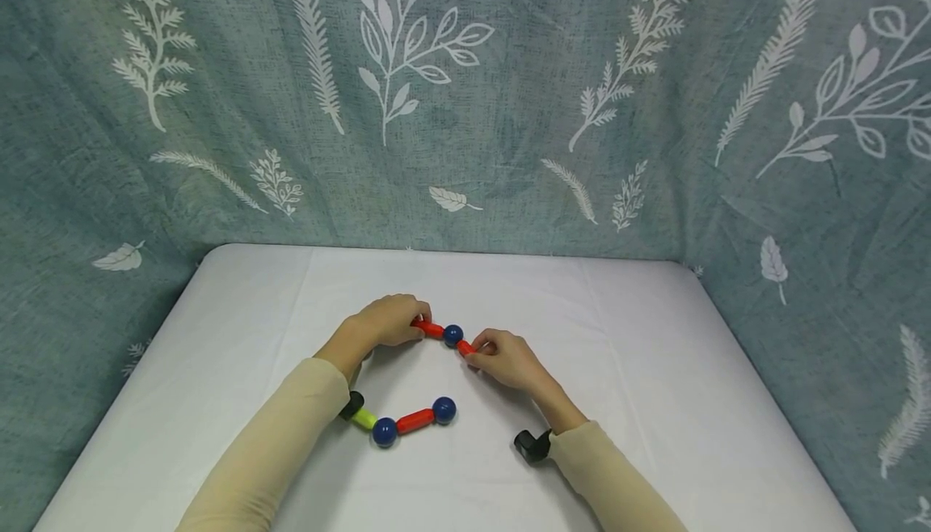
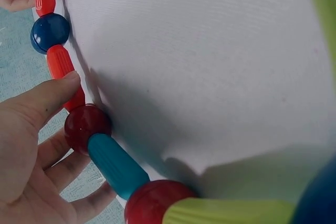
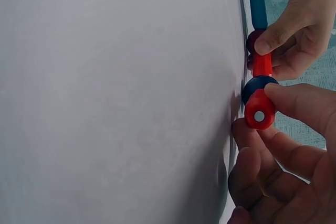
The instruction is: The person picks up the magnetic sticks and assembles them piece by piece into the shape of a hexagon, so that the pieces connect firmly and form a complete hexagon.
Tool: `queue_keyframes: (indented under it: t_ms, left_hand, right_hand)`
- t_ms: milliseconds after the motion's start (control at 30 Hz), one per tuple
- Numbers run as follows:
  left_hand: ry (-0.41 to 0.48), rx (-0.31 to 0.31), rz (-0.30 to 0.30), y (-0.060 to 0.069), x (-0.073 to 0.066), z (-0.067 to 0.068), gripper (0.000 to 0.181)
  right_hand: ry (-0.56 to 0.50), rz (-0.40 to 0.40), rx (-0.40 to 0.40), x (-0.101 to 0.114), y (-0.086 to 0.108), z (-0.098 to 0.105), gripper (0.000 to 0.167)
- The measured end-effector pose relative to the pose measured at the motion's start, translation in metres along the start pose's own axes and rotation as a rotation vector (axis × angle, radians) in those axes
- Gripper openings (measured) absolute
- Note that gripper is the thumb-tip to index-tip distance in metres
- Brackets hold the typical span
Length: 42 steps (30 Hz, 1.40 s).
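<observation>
A chain of coloured magnetic rods and balls curves over the white table. My left hand (image 1: 389, 320) pinches a red rod (image 2: 61, 65) between a blue ball (image 2: 50, 33) and a dark red ball (image 2: 87, 128). Beyond that ball follow a teal rod (image 2: 118, 165), another red ball (image 2: 155, 203) and a lime rod (image 2: 231, 212). My right hand (image 1: 505, 358) pinches a second red rod (image 3: 260, 109) on the blue ball's other side. This rod's outer end, with its white round tip, touches no ball. My left forearm hides part of the chain in the head view.
At the chain's near end, a lime rod (image 1: 364, 419) meets a blue ball (image 1: 385, 432), then a red rod (image 1: 415, 420) and another blue ball (image 1: 444, 410). The white table (image 1: 611, 322) is bordered by a green leaf-patterned cloth (image 1: 509, 152).
</observation>
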<state>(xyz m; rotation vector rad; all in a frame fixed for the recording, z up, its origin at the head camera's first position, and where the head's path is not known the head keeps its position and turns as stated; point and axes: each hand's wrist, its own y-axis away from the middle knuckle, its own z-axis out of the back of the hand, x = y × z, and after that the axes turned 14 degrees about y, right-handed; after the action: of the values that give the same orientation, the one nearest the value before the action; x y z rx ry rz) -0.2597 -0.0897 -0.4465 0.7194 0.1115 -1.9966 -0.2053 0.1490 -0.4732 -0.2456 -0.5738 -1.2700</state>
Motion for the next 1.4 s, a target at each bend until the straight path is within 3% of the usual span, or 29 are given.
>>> queue_keyframes:
  t_ms: [233,433,633,800,1033,1400]
  left_hand:
    - [-0.013,-0.022,0.026,0.010,-0.007,0.003,0.036]
    - [-0.003,-0.091,0.006,0.038,-0.023,0.004,0.050]
    - [0.032,-0.007,-0.016,0.080,-0.042,-0.015,0.053]
    - [0.003,0.023,-0.035,0.101,-0.051,-0.039,0.048]
    - [0.010,-0.013,-0.094,0.107,-0.054,-0.062,0.035]
    - [-0.023,-0.059,-0.145,0.103,-0.053,-0.071,0.022]
  right_hand:
    - [-0.010,-0.021,0.009,-0.002,-0.003,-0.004,0.019]
    - [-0.008,-0.028,0.003,-0.002,-0.002,-0.004,0.017]
    - [0.020,-0.019,-0.002,-0.001,0.000,-0.004,0.017]
    - [0.020,-0.008,0.004,0.001,0.000,-0.005,0.017]
    - [0.003,-0.002,0.024,0.003,0.001,-0.007,0.019]
    - [-0.071,-0.011,0.087,0.006,0.004,-0.011,0.020]
